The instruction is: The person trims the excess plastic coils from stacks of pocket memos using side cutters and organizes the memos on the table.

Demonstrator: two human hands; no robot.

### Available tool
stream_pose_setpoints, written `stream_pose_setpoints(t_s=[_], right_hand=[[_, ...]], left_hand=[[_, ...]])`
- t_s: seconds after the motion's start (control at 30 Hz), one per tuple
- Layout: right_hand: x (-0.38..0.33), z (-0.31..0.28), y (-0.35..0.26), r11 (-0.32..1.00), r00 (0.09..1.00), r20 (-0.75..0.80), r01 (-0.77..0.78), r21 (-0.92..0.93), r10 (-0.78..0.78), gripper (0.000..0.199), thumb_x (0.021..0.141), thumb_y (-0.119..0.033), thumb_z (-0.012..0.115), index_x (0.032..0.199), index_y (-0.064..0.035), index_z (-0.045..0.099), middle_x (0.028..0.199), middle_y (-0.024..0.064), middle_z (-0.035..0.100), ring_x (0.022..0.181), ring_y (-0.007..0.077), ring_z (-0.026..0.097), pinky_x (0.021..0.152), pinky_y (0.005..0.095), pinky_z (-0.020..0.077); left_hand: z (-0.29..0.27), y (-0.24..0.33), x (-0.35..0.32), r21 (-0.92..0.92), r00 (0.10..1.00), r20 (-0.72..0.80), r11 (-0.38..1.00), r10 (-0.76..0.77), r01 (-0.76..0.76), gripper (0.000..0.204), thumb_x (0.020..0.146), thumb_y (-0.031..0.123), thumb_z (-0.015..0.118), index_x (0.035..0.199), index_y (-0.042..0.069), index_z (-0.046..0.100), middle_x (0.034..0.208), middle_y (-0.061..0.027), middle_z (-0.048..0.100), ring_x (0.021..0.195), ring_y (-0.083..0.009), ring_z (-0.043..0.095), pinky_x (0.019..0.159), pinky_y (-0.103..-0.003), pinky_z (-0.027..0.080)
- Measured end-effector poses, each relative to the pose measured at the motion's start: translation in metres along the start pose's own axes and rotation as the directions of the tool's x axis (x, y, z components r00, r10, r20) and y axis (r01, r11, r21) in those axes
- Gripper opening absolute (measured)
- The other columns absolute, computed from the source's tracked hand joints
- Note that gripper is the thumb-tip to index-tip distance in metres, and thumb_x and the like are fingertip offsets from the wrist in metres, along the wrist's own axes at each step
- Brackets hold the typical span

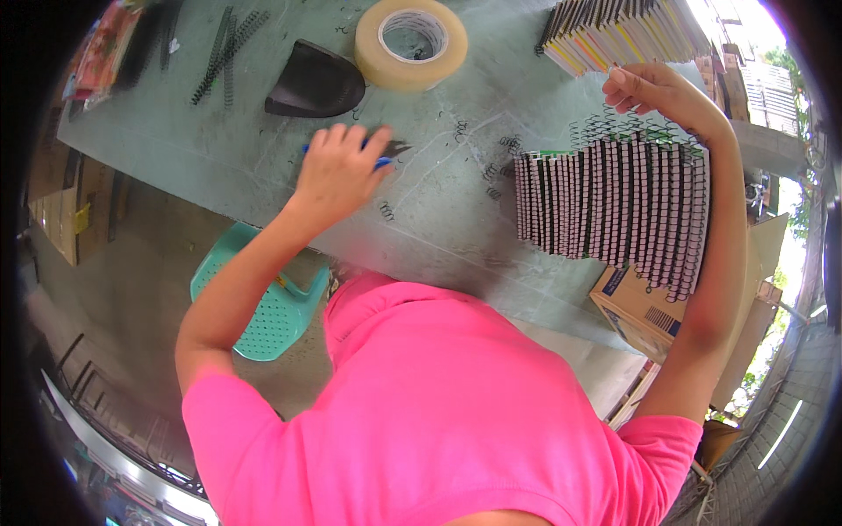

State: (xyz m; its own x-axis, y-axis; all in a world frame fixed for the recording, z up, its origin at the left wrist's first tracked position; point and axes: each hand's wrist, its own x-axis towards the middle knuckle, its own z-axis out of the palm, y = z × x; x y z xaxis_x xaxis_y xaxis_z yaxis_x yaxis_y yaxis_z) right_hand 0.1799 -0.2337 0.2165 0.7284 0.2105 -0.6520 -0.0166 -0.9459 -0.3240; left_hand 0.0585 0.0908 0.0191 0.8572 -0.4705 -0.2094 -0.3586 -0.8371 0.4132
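Observation:
My left hand (340, 171) is over the table, slightly blurred, with its fingers curled over a blue-handled hand tool (383, 163). The tool's dark tip sticks out to the right, and most of it is hidden under the hand. On the right, my right hand (653, 90) is bent inward with thumb and fingers drawn together; whatever is between them is too small to make out. Just beyond its fingertips stands a row of spiral-bound notebooks (614, 39). Below the hand lies a second row of spiral-bound notebooks (614, 202), black wire coils facing up, with loose coil ends jutting out at the far side.
A large roll of clear tape (373, 53) and a black curved plastic piece (316, 83) lie ahead of my left hand. Loose black coils (228, 53) lie farther left, and cut coil bits (387, 210) are scattered about. A turquoise plastic stool (263, 329) and a cardboard box (636, 302) stand below the table edge.

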Motion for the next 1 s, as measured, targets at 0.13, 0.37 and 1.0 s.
stream_pose_setpoints(t_s=[0.13,0.37,1.0], right_hand=[[0.003,0.000,0.004,0.999,1.000,0.009,0.024,-0.037,-0.024,0.059,0.088,-0.058,0.046,0.098,-0.0023,0.062,0.091,0.0086,0.065,0.084,0.0151,0.062,0.076,0.0267,0.0470],[-0.001,0.001,0.004,0.999,0.999,-0.027,0.036,-0.039,-0.037,0.059,0.088,-0.058,0.044,0.096,-0.0022,0.062,0.089,0.0077,0.065,0.083,0.0141,0.061,0.074,0.0259,0.0475],[0.001,0.002,0.008,0.997,0.998,-0.022,0.056,-0.044,-0.057,0.058,0.088,-0.057,0.046,0.098,-0.0020,0.062,0.088,0.0067,0.064,0.082,0.0144,0.061,0.072,0.0263,0.0472]], left_hand=[[0.045,-0.011,-0.028,0.246,0.879,-0.404,0.956,0.253,-0.162,0.067,0.077,0.040,0.063,0.133,0.009,0.041,0.125,-0.0165,0.044,0.122,-0.0354,0.037,0.103,-0.048,0.027],[0.081,0.066,0.003,-0.063,0.889,-0.364,0.945,0.278,-0.321,0.076,0.077,0.040,0.063,0.139,0.010,0.032,0.141,-0.0159,0.030,0.131,-0.0350,0.027,0.107,-0.050,0.021],[0.063,0.109,0.104,-0.309,0.901,-0.340,0.873,0.268,-0.377,0.016,0.080,0.020,0.058,0.086,0.005,0.058,0.084,-0.0075,0.055,0.085,-0.0271,0.052,0.079,-0.041,0.041]])
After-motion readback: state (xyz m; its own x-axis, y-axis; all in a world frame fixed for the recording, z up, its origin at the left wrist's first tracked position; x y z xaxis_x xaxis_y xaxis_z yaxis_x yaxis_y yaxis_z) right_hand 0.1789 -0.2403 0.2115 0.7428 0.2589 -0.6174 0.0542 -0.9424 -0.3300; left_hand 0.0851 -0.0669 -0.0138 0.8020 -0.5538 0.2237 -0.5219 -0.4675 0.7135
